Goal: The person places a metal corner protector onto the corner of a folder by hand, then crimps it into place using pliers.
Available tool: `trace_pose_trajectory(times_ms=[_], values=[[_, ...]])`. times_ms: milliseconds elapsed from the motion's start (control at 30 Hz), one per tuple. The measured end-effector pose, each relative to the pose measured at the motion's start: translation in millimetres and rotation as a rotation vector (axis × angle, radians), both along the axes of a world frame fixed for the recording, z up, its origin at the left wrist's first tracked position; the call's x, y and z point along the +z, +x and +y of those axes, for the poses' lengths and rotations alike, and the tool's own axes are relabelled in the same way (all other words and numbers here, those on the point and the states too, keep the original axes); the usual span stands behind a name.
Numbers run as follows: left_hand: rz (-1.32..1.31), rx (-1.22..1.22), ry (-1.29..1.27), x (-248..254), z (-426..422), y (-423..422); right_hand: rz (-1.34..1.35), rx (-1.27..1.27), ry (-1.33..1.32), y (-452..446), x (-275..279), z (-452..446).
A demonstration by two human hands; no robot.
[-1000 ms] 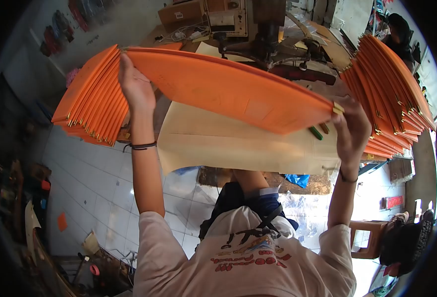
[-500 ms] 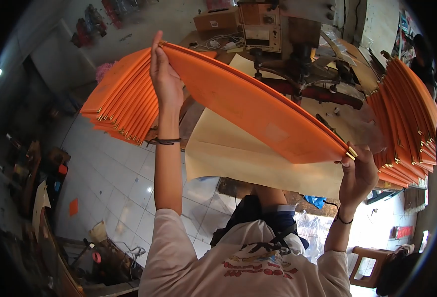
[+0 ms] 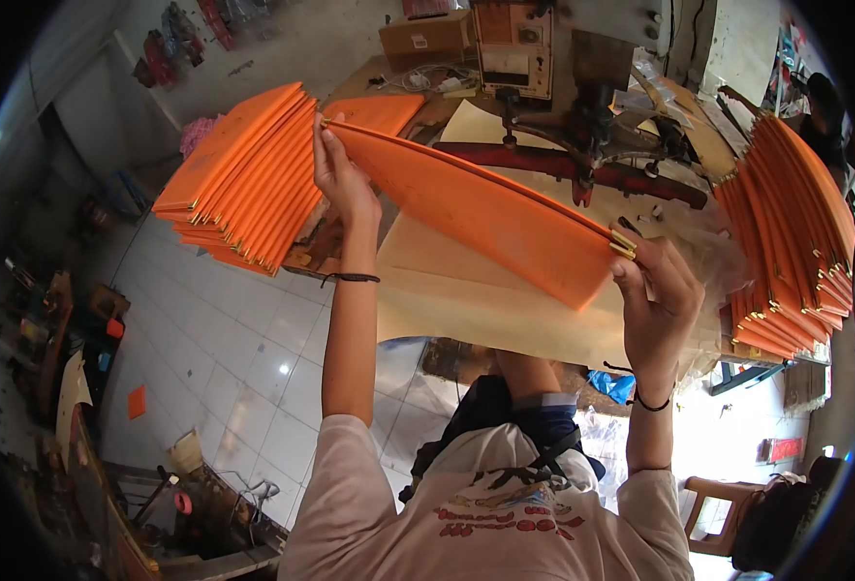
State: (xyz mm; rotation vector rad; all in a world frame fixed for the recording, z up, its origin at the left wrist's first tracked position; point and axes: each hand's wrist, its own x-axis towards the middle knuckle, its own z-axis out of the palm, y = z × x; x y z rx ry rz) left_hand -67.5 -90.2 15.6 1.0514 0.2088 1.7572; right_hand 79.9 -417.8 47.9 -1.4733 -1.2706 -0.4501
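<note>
An orange hanging file folder (image 3: 485, 218) with gold-coloured metal tips is stretched between my two hands, tilted down to the right above the work table. At its upper left corner, my left hand (image 3: 350, 189) is closed, fingers behind and thumb partly hidden. My right hand (image 3: 665, 295) pinches the lower right end beside the metal tips. A stack of similar orange folders (image 3: 233, 179) stands just left of my left hand. Under the held folder lies a large cream sheet (image 3: 456, 300).
A dark machine with a red bar (image 3: 655, 184) stands behind the folder. Another stack of orange folders (image 3: 786, 242) is at the right. A cardboard box (image 3: 427, 39) and a control box (image 3: 514, 53) sit at the back. Another orange folder (image 3: 379, 108) lies behind the left stack.
The folder's two ends have come closer together in view. My right hand moved left and up, my left hand right and down, both still holding it.
</note>
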Motion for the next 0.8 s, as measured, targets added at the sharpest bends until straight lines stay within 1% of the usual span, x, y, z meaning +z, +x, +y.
trace_pose_trajectory(times_ms=[100,200,300,400,533,600,700,800], values=[[0.021,0.030,0.016,-0.9,5.1,-3.7,0.004,-0.019,-0.007,-5.8,1.3,-1.6],[0.068,0.109,0.039,0.8,7.9,-3.2,0.012,-0.044,-0.006,-0.7,1.0,1.6],[0.102,0.141,0.084,4.4,12.2,1.2,0.098,-0.012,-0.010,7.6,1.5,5.6],[0.172,0.174,0.096,7.7,13.9,3.3,0.128,0.041,0.047,14.0,0.9,11.1],[0.141,0.090,0.038,13.0,13.2,7.8,0.175,0.084,0.088,23.4,-0.7,18.1],[0.177,0.091,0.027,12.0,19.4,8.3,0.164,0.082,0.081,29.3,-0.3,19.9],[0.098,0.122,0.086,7.7,26.2,19.0,0.211,0.092,0.074,29.1,-0.3,21.7],[0.032,0.172,0.077,5.7,27.1,31.8,0.231,0.120,0.100,30.4,-4.4,24.9]])
